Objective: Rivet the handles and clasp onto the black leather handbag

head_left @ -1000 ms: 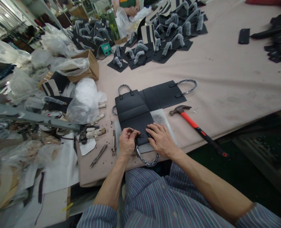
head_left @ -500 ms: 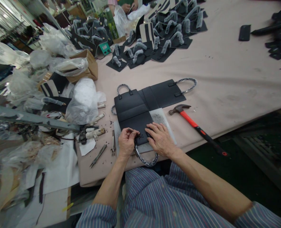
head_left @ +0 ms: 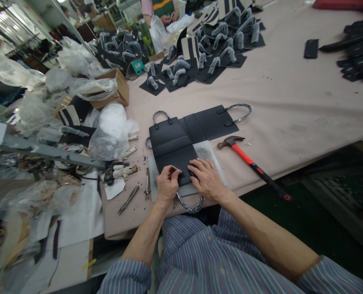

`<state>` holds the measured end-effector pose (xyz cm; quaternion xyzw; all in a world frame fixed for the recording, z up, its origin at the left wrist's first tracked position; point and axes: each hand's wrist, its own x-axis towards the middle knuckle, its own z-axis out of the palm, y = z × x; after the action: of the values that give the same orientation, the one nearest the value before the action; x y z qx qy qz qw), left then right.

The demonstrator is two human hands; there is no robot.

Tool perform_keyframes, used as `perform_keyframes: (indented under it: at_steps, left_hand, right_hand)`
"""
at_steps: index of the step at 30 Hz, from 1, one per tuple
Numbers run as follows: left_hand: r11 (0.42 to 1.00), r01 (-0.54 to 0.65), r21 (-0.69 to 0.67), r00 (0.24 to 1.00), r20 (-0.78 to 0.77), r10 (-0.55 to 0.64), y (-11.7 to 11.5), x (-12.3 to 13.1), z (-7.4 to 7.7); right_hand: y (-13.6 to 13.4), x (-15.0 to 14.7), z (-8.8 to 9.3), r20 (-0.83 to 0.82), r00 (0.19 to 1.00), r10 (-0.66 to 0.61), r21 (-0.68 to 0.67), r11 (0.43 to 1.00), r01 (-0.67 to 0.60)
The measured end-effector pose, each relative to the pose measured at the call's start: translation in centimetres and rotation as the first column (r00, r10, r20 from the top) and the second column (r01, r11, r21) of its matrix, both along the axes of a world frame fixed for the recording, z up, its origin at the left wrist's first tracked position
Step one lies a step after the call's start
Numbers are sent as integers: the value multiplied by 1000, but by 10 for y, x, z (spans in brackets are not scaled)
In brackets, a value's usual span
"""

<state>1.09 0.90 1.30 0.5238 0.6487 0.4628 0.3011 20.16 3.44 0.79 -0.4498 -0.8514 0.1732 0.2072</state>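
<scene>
A black bag panel [head_left: 177, 157] lies on a white board [head_left: 217, 163] speckled with dark marks. Its wrapped handle [head_left: 191, 207] hangs toward me over the table's edge. My left hand [head_left: 168, 182] is closed in a pinch at the panel's lower left, near the handle's end; whatever sits between the fingertips is too small to make out. My right hand [head_left: 206, 177] rests on the panel's lower right with fingers stretched out, covering the handle's other end. Behind it lies a second black panel [head_left: 215, 122] with a wrapped handle. To the right is a claw hammer [head_left: 250, 163] with a red and black grip.
Left of the board lie a metal divider-like tool [head_left: 128, 200] and another slim metal tool [head_left: 147, 183]. Plastic bags [head_left: 109, 130] and a cardboard box [head_left: 120, 87] crowd the left side. Handled black pieces [head_left: 181, 75] are piled at the back, near another person's hands [head_left: 169, 18].
My left hand has shifted slightly right and its fingers have turned over a little, still pinched. My right hand stays in place on the panel. The camera view has moved slightly.
</scene>
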Motion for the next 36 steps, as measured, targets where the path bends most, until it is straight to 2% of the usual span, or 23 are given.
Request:
perform_keyframes:
  at_steps: [5,13,16,18,21,23,24,26,28,30,31,32,34,35,36]
  left_hand:
    - [999,-41,-25,999,-16,41,-1,4,0]
    - [998,-42,41,985,-168,48,-4,8,-3]
    - [998,-16,53,980,-198,27,-4,7,-4]
    - [998,10,69,980,-197,4,-4,6,-4]
    - [995,44,90,983,-183,-27,-6,4,-5]
    - [993,69,94,981,-189,-50,-7,4,-6]
    - [992,79,98,980,-192,-59,-7,4,-6]
    - [990,96,103,980,-185,-75,-7,4,-7]
    - [989,105,103,982,-165,-88,-7,3,-7]
    - [988,116,101,984,-150,-101,-7,3,-7]
    - [987,122,104,984,-145,-106,-6,2,-7]
    - [986,126,110,984,-142,-110,-6,2,-7]
    - [984,127,127,984,-140,-109,-5,2,-9]
    - [983,124,135,985,-140,-106,-4,2,-10]
    - [983,122,140,985,-140,-102,-4,3,-11]
  right_hand:
    - [1,1,-2,-18,1000,7,11,1000,-7]
    - [3,1,-1,-72,997,26,-10,1000,-27]
    - [11,17,4,-163,985,53,-22,998,-57]
    - [19,40,9,-174,985,-18,7,1000,19]
    - [27,89,13,-3,966,-258,79,963,257]
    - [29,123,11,210,889,-406,83,914,397]
    - [29,137,10,317,841,-439,72,895,440]
    - [29,157,7,474,770,-427,19,880,475]
    - [30,165,9,528,748,-403,-55,863,503]
    - [34,162,16,501,753,-426,-182,799,573]
    - [36,157,22,440,773,-458,-315,727,610]
    - [38,151,28,347,796,-496,-488,629,605]
    - [40,137,43,141,802,-580,-795,417,441]
    - [40,129,50,66,787,-614,-875,344,342]
    - [39,121,57,20,773,-635,-911,307,276]
